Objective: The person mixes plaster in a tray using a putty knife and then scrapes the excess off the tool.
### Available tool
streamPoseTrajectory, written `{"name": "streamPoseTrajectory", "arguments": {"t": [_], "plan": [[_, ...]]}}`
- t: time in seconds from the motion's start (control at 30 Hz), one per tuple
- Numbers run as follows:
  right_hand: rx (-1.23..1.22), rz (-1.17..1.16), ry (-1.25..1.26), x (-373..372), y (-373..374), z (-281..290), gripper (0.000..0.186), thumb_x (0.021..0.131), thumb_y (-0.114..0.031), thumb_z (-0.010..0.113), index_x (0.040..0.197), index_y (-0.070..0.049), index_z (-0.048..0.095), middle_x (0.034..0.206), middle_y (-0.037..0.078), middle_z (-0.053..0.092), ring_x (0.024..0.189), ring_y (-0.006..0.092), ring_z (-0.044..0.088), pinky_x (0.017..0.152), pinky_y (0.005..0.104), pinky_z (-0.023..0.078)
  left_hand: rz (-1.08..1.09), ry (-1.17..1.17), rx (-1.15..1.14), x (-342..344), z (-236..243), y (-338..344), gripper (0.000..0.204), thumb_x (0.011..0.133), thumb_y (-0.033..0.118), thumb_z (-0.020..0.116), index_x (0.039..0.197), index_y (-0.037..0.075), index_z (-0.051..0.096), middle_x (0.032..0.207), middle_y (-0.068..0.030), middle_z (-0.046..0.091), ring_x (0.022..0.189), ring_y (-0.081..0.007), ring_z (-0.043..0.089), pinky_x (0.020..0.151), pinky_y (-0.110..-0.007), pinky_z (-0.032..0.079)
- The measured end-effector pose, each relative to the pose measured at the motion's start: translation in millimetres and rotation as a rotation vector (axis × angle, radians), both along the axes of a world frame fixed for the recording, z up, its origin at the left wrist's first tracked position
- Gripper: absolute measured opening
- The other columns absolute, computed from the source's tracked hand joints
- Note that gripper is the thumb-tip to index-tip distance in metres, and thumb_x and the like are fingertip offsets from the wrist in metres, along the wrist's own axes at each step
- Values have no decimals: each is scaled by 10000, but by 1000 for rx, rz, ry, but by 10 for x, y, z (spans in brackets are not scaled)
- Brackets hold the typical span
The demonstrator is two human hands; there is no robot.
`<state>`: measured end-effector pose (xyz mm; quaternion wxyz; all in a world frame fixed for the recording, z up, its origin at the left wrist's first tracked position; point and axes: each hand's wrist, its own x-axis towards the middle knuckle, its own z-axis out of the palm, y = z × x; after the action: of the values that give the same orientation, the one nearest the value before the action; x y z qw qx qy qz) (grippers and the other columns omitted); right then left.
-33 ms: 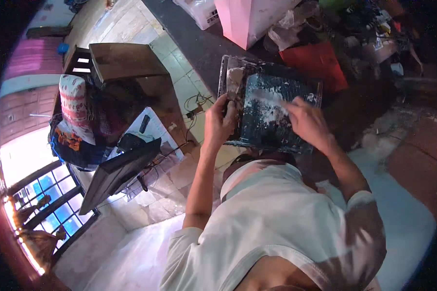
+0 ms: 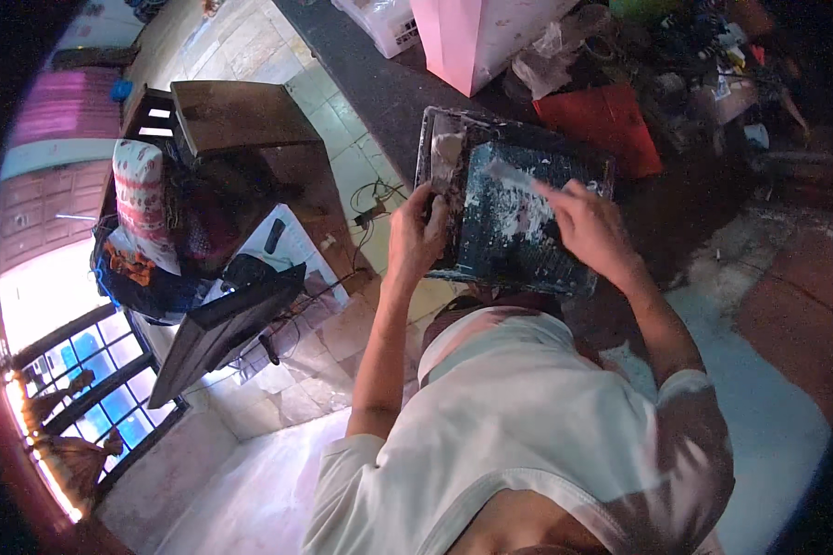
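A dark, shallow rectangular tray point(image 2: 578, 245), streaked with whitish residue, sits just in front of my body at the table's near edge. My left hand point(image 2: 416, 239) grips its left rim, thumb on top. A pale block-like lump point(image 2: 447, 148) lies in the tray's narrow left section. Above the tray's dark face, my right hand point(image 2: 590, 227) closes around a thin flat scraper point(image 2: 507, 174). The scraper's pale blade points to the upper left over a white patch; blur hides its exact shape and whether it touches the surface.
Behind the tray are a pink box point(image 2: 449, 42), a white plastic basket point(image 2: 379, 23), a red flat sheet point(image 2: 602, 125) and cluttered items on the dark table point(image 2: 342, 65). To the left stand a monitor point(image 2: 231, 328), a wooden cabinet point(image 2: 241, 116) and loose cables point(image 2: 370, 208).
My right hand has shifted slightly to the right, and the scraper's blade has tilted further upward. The left hand and the tray stay nearly where they were.
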<state>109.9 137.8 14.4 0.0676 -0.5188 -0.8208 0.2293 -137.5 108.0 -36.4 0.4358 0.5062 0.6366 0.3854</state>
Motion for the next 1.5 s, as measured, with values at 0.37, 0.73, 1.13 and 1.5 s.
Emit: {"name": "streamPoseTrajectory", "arguments": {"t": [0.37, 0.73, 1.13, 1.5], "plan": [[187, 88, 90, -162, -31, -335, 411, 815, -72, 564, 1216, -163, 557, 817, 144, 508, 727, 319, 577, 637, 415, 468, -83, 154, 60, 105, -114, -99, 265, 845, 139, 531, 1061, -6, 584, 618, -134, 575, 501, -152, 510, 501, -305, 413], [147, 37, 59, -81, 76, -61, 405, 813, -79, 563, 1201, -193, 573, 773, 116, 495, 656, 306, 574, 565, 412, 470, -88, 40, -138, 191, -38, -132, 279, 848, 148, 547, 1071, -17, 586, 674, -86, 586, 566, -93, 490, 530, -274, 422], [116, 46, 9, -137, 26, -119, 387, 814, -89, 569, 1192, -172, 576, 795, 141, 524, 670, 328, 582, 584, 412, 480, -63, 91, 23, 184, -142, -159, 284, 843, 149, 549, 1081, 1, 593, 626, -82, 555, 543, -93, 455, 501, -279, 393], [73, 59, 26, -170, 35, 53, 409, 792, -55, 574, 1192, -142, 570, 806, 147, 528, 685, 327, 587, 603, 417, 484, -42, 5, -15, 132, -232, -129, 279, 846, 114, 555, 1090, -16, 590, 638, -47, 570, 562, -69, 476, 499, -251, 397]]}}
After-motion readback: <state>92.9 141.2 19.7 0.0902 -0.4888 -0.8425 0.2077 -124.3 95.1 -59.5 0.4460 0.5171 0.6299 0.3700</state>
